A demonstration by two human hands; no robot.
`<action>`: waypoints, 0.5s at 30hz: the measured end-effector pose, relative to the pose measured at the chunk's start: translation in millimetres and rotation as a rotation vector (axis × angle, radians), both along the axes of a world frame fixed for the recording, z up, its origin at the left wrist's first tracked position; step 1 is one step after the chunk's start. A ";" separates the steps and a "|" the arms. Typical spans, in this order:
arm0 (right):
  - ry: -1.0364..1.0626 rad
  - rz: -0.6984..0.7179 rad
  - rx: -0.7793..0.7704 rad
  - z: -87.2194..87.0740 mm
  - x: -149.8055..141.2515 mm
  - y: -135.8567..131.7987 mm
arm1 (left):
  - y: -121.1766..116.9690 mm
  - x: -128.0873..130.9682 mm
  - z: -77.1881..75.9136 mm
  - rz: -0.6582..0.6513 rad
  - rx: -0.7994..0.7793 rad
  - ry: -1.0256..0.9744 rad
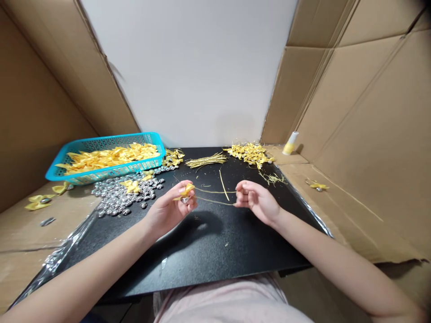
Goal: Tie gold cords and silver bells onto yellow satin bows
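My left hand [178, 202] pinches a yellow ribbon bow [187, 190] with a silver bell [184, 200] at its middle. Two strands of thin gold cord [215, 192] stretch from the bow across to my right hand [254, 199], whose fingers are closed on the cord ends. Both hands are held above the black tabletop [208, 251]. A loose piece of gold cord [223, 185] lies on the table just beyond the strands. How the cord is fastened to the bow is hidden by my left fingers.
A turquoise basket [54, 172] of yellow bows stands at the back left, with many silver bells [117, 197] before it. A gold cord bundle [206, 160] and a pile of belled bows [251, 154] lie at the back. Cardboard walls [370, 134] flank the table; a white-and-yellow cone [290, 143] stands right.
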State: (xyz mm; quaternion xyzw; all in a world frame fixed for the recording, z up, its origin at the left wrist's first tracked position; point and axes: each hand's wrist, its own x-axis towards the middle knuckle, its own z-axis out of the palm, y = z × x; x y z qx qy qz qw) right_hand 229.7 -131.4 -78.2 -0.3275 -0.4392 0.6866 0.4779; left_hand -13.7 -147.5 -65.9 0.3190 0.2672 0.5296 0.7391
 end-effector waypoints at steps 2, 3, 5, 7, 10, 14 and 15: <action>-0.181 -0.125 0.208 -0.9 -2.6 -4.3 | -2.0 1.8 -1.1 0.018 0.048 0.110; -0.307 -0.190 0.371 -0.8 -4.0 -7.4 | -3.8 3.3 -1.9 0.016 0.087 0.184; -0.547 -0.283 0.741 -0.1 -7.0 -14.6 | -8.7 7.2 -3.7 -0.009 0.178 0.351; -0.635 -0.312 1.020 0.6 -10.4 -22.2 | -15.2 11.9 -5.1 -0.038 0.251 0.504; -0.619 -0.317 1.233 -0.7 -15.9 -30.5 | -24.8 18.3 -5.3 -0.041 0.334 0.667; -0.650 -0.308 1.386 -5.8 -20.3 -33.4 | -32.1 22.9 -3.7 0.010 0.446 0.817; -0.649 -0.310 1.412 -6.9 -20.5 -33.0 | -32.9 23.4 -3.2 0.014 0.465 0.832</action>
